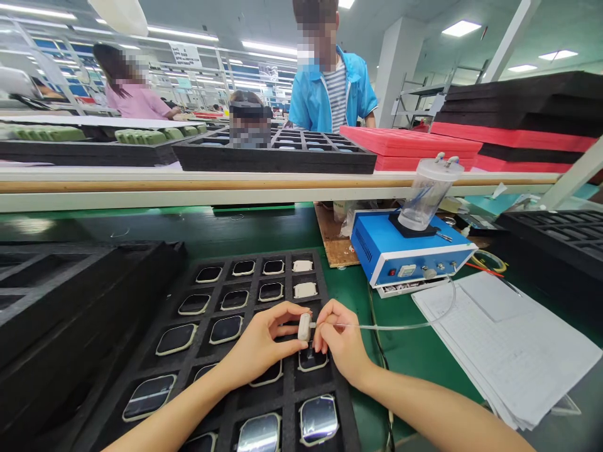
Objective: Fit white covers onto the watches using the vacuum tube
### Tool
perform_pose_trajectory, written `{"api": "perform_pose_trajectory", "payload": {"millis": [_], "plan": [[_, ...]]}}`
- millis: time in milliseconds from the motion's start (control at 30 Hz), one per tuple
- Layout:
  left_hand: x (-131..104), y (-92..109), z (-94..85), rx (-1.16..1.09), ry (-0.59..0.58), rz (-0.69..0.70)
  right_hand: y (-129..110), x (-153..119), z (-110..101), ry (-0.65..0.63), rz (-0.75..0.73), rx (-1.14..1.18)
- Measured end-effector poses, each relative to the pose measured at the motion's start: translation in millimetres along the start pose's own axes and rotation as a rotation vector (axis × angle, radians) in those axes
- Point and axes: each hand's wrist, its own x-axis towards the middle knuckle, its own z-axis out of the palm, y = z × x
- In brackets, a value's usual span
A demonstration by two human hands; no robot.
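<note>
My left hand [259, 344] pinches a small whitish watch case [304, 328] by its edges, thumb below and fingers above. The case is turned edge-on above a black foam tray [290, 402]. Close on its right, my right hand [346, 348] has its fingers pinched around the end of a thin clear tube [400, 327]. The tube's tip points at the case; whether it touches is unclear. Under the hands, tray compartments hold several square watches [226, 329] with dark screens up. Two pale pieces [305, 290] lie in the right column.
A blue control box [409, 251] with a clear cylinder [428, 194] on it stands at the back right, linked to the tube. Papers [509, 339] lie at right. Black trays [42, 326] are stacked left. A shelf [282, 188] crosses behind. A person in blue [362, 88] stands beyond.
</note>
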Motion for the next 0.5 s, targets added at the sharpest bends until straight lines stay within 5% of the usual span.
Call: {"api": "perform_pose_trajectory", "payload": {"millis": [500], "plan": [[0.1,3.7,1.5,0.010,0.010,0.021,1.0,1.0,1.5,0.005,-0.001,0.004]]}}
